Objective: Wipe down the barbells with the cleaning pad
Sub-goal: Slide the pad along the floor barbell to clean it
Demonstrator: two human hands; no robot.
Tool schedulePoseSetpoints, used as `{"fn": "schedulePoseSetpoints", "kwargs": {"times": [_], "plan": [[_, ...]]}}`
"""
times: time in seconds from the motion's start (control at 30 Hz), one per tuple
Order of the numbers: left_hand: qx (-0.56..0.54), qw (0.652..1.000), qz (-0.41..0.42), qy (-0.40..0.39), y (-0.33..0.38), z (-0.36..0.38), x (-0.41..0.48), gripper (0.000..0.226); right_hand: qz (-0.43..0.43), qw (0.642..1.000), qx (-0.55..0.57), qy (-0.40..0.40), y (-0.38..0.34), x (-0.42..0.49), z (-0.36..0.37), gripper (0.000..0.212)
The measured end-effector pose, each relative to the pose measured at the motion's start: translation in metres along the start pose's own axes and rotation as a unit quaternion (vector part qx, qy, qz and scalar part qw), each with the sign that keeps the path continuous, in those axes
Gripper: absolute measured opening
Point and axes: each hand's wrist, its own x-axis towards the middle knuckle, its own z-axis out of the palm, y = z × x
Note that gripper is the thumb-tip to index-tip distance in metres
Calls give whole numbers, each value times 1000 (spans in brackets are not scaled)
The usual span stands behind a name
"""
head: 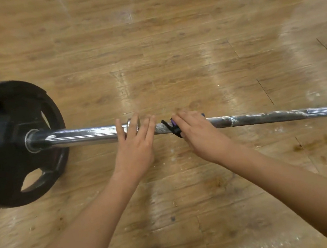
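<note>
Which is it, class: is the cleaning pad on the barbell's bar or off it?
On: the cleaning pad drapes over the bar, under the right hand.

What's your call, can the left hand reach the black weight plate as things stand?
Probably yes. The left hand lies open on the bar, holding nothing, and the bar between it and the weight plate looks bare.
</note>
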Motion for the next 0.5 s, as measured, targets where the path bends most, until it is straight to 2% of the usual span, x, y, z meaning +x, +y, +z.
{"fn": "schedulePoseSetpoints", "kwargs": {"times": [0.1, 0.17, 0.33, 0.5], "plan": [[2, 1000, -6, -7, 8, -5, -9, 79, -8, 1000, 5, -2, -2, -2, -3, 37], [-6, 1000, -9, -11, 11, -8, -15, 78, 1, 1000, 0, -2, 1, -15, -4, 39], [-13, 1000, -13, -15, 13, -12, -29, 80, 83, 996, 10, 43, -11, -32, -2, 40], [-31, 999, -27, 0, 21, -10, -47, 80, 46, 998, 31, -2, -30, -32, 6, 44]]}}
